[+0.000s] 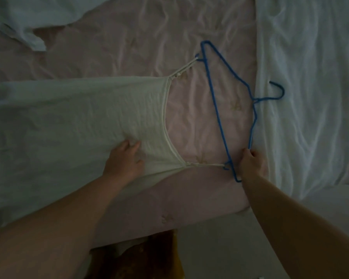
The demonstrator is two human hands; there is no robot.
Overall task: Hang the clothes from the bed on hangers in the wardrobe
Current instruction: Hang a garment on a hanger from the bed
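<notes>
Currently the right hand [251, 163] grips the stiff blue hanger [220, 109]; the left hand [124, 161] presses flat on the soft, light dress [79, 121]; lift by the hanger.

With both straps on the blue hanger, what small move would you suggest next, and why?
Probably lift the blue hanger off the bed with the right hand, which already grips its near end. Both thin straps of the white slip dress sit on the hanger's notches, and the left hand only rests flat on the fabric, so nothing seems left to thread.
</notes>
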